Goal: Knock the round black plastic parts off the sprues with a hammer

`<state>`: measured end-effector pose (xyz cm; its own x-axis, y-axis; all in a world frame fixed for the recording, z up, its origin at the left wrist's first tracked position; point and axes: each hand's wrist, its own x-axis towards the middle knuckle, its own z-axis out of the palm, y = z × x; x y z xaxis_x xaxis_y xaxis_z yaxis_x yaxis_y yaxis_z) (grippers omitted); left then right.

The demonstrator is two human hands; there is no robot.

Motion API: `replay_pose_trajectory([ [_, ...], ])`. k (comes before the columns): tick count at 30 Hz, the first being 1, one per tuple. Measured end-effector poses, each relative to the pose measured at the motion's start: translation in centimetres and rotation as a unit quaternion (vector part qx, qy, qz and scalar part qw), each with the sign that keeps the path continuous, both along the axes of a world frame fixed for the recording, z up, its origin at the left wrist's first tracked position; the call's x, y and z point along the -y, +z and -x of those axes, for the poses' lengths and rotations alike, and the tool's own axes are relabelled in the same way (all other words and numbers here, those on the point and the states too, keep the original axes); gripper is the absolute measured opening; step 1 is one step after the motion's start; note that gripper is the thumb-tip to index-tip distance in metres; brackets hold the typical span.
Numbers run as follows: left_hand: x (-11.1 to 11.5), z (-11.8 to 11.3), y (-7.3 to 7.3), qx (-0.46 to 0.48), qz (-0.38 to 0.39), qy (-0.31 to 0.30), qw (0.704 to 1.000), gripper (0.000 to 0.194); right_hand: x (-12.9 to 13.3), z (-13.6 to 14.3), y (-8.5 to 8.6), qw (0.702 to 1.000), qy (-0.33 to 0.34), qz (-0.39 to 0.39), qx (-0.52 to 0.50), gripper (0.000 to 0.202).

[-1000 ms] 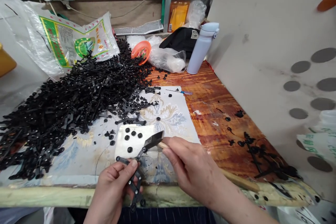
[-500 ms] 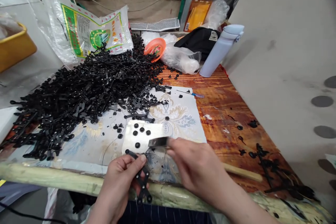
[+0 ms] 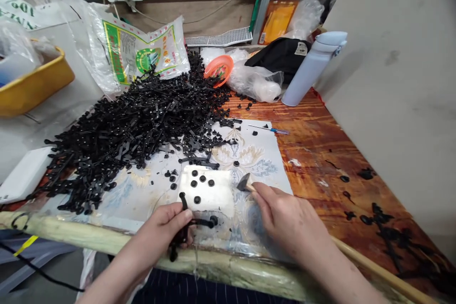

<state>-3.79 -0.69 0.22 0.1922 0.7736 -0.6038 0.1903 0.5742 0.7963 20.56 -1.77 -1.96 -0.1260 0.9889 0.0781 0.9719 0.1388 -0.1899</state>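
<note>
My left hand (image 3: 171, 225) is closed on a black jointed plastic linkage (image 3: 203, 222), whose crossed arms stick out past the thumb at the front edge of the table. Part of the linkage is hidden by the fingers. My right hand (image 3: 288, 213) grips a hammer (image 3: 244, 182) with a dark metal head and a long wooden handle running back under the forearm. The hammer head is over the cloth, to the right of a white pad (image 3: 221, 192). On that pad sit several round black studs (image 3: 202, 178).
A large heap of black linkages (image 3: 142, 123) covers the left and back. Behind it lie a printed plastic bag (image 3: 142, 52) and an orange dish (image 3: 219, 70). A pale blue bottle (image 3: 308, 73) stands back right; a blue pen-like tool (image 3: 278, 130) lies nearer. Black scraps (image 3: 381, 223) lie at right.
The hammer has moved right, away from the linkage, and its head has turned. The linkage is turned in my left hand, with an arm now pointing right. The view has shifted slightly.
</note>
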Motion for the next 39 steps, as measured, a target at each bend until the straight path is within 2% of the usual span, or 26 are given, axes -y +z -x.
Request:
replay_pose_trajectory([
  [4,-1.2,1.6,0.4,-0.037,0.026,-0.142,0.989,0.042,0.1,0.4,-0.6,0.999,-0.013,0.035,0.0,0.024],
  [6,-1.6,2.1,0.1,-0.047,0.021,-0.174,0.983,0.043,0.2,0.6,-0.6,0.999,-0.016,0.036,0.005,0.022],
  [14,-1.9,2.8,-1.1,-0.037,0.032,-0.175,0.983,0.041,0.3,0.3,-1.1,1.0,-0.02,0.007,-0.006,0.021],
  [21,-2.3,2.2,-0.6,-0.048,0.04,-0.166,0.984,0.044,0.2,0.4,-0.9,1.0,-0.013,0.0,-0.019,0.02],
  [26,-2.5,2.1,-0.2,-0.088,0.034,-0.186,0.978,0.047,0.2,0.3,-0.9,1.0,-0.017,0.019,-0.011,0.021],
  [33,-3.1,1.5,1.2,-0.137,0.022,-0.222,0.965,0.048,0.2,0.3,-1.0,0.999,-0.014,0.032,-0.013,0.023],
  [39,-3.2,1.8,0.8,-0.154,0.018,-0.24,0.958,0.047,0.2,0.3,-0.8,0.999,-0.011,0.031,-0.011,0.022],
])
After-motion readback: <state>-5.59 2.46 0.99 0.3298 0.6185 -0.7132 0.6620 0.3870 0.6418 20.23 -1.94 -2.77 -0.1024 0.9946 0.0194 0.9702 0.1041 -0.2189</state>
